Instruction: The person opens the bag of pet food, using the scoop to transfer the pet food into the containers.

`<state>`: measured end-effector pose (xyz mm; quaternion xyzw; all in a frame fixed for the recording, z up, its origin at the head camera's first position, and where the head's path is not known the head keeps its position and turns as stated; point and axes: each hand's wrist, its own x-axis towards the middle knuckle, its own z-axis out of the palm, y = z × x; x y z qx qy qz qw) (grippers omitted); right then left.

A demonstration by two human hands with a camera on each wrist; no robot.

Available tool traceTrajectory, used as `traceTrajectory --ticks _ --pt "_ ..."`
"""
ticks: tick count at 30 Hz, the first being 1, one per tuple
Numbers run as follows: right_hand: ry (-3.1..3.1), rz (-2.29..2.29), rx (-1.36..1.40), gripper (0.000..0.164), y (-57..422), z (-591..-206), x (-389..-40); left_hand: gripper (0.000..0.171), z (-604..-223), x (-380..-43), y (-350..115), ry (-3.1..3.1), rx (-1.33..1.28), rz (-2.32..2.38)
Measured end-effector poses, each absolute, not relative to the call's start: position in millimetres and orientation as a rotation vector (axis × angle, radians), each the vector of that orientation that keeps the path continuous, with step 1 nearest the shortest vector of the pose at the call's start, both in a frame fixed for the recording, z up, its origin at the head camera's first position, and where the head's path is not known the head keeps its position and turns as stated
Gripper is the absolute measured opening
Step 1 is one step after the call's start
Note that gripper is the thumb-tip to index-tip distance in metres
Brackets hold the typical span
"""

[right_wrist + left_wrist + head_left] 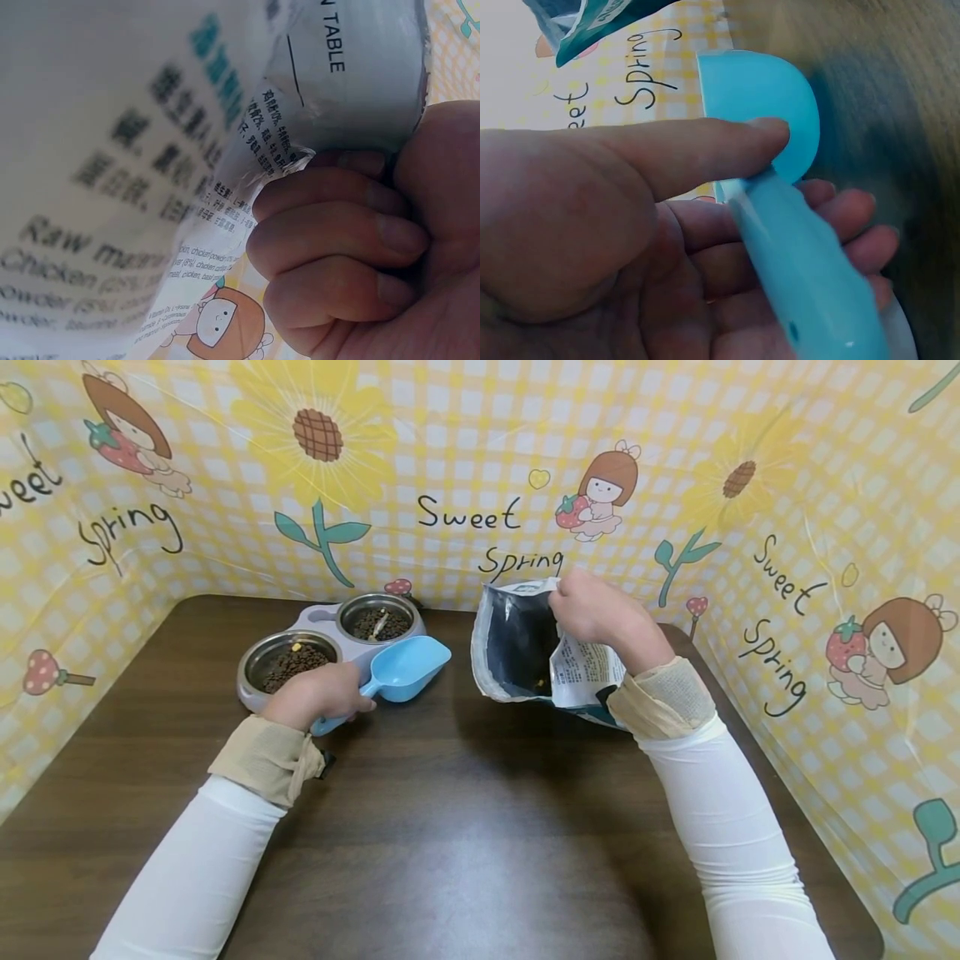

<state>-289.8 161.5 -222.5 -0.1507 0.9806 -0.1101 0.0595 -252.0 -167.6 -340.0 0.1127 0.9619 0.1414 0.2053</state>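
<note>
My left hand (324,692) holds a light blue scoop (411,667) by its handle, thumb on top and fingers beneath, as the left wrist view shows. The scoop's bowl points right and looks to have nothing in it. Beside that hand stands a lilac double pet bowl (318,617) with two metal dishes of brown kibble; yellow bits lie on the left dish's kibble, a pale piece on the right one's. My right hand (596,610) grips the top edge of a printed food bag (517,639), its mouth gaping toward me. A few yellowish bits show low inside the dark bag.
Everything is on or over a dark brown wooden table (450,827). A yellow checked cloth (450,452) with flowers and cartoon girls rises behind the table and along both sides.
</note>
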Motion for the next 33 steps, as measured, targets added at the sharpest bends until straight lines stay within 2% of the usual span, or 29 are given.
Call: traceTrajectory --ticks 10,18,22,25,30,33 --pt "2.972 -0.32 -0.458 0.035 162 -221 -290 0.027 -341 -254 -168 2.703 0.314 0.4" --pt "2.964 -0.321 -0.462 0.035 162 -221 -289 0.041 -327 -245 -167 2.842 0.207 0.39" --pt "2.963 -0.314 -0.457 0.036 161 -220 -291 0.034 -318 -243 -159 3.004 0.178 0.459" --pt "2.953 -0.299 -0.44 0.036 160 -219 -291 0.028 -314 -249 -148 3.075 0.32 0.553" --pt "2.951 -0.28 -0.43 0.035 161 -218 -292 0.033 -306 -277 -121 3.119 0.68 0.589" --pt "2.958 -0.253 -0.425 0.035 163 -217 -292 0.043 -296 -298 -103 3.14 0.907 0.498"
